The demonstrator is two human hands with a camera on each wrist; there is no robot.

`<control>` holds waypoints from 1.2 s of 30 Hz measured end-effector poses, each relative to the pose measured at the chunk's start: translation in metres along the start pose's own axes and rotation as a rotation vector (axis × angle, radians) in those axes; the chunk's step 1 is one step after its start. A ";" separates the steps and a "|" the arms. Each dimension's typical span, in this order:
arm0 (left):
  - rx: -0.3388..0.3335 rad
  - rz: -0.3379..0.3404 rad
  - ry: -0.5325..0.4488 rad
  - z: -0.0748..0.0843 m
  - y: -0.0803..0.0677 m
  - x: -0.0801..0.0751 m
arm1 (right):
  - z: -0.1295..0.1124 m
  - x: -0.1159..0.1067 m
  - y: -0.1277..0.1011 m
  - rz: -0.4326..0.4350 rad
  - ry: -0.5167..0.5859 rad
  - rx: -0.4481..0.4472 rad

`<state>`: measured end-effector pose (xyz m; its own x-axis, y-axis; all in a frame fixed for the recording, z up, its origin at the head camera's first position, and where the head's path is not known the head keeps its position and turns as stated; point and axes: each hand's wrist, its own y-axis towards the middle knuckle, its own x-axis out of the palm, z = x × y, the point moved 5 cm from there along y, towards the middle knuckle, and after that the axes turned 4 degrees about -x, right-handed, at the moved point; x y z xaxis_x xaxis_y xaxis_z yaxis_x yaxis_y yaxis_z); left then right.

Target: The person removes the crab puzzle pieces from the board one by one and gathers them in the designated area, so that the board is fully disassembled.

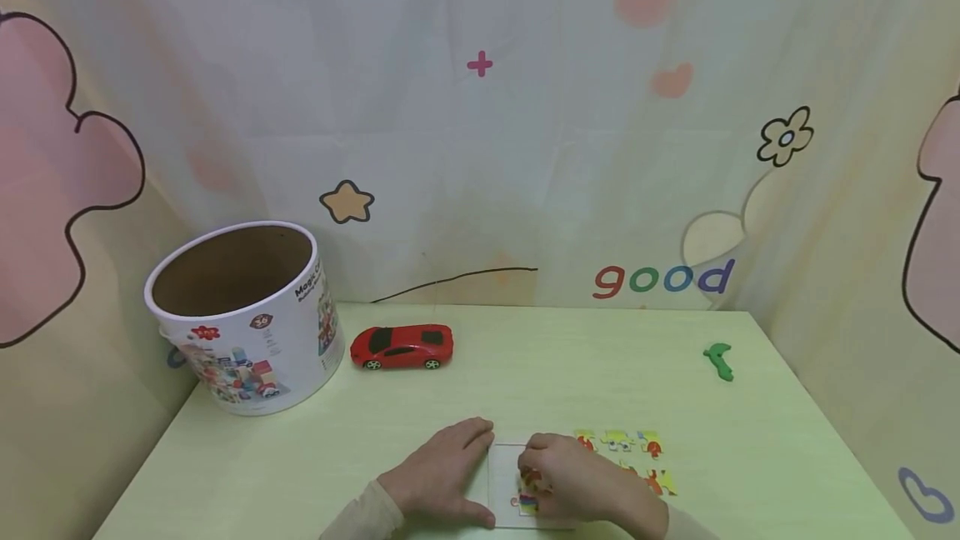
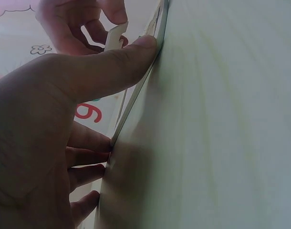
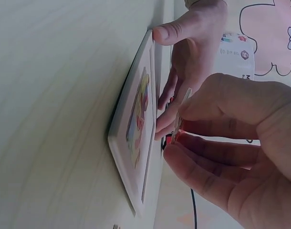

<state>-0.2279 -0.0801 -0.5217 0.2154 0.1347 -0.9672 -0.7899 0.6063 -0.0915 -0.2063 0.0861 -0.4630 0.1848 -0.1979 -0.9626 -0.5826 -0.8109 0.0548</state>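
Observation:
A white puzzle frame (image 1: 504,461) lies flat near the table's front edge, with a few coloured pieces (image 1: 528,500) set in it. My left hand (image 1: 459,473) lies flat against the frame's left side, its thumb (image 2: 136,47) pressed to the frame's edge (image 2: 136,95) and its fingers (image 3: 167,95) along the rim. Just above the frame (image 3: 136,157), my right hand (image 1: 538,483) pinches a small puzzle piece (image 3: 181,117) between thumb and fingertips. The same piece (image 2: 114,37) shows white from behind in the left wrist view.
Several loose puzzle pieces (image 1: 622,444) lie right of the frame. A red toy car (image 1: 401,346) and a round open cardboard tub (image 1: 247,332) stand at the back left. At the back right lies a green piece (image 1: 720,361). Patterned curtains surround the pale green table (image 1: 570,365).

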 end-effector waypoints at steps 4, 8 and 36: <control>-0.003 -0.006 -0.003 0.000 0.000 0.000 | 0.003 -0.001 -0.003 -0.016 0.013 0.018; -0.001 0.000 0.004 0.001 -0.001 0.000 | 0.005 -0.001 -0.006 -0.027 0.013 0.042; -0.023 -0.018 -0.020 0.001 -0.001 -0.001 | 0.016 -0.003 -0.028 -0.084 0.079 0.139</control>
<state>-0.2270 -0.0795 -0.5200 0.2413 0.1395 -0.9604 -0.7985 0.5909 -0.1148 -0.2038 0.1180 -0.4655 0.2957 -0.1794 -0.9383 -0.6651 -0.7437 -0.0675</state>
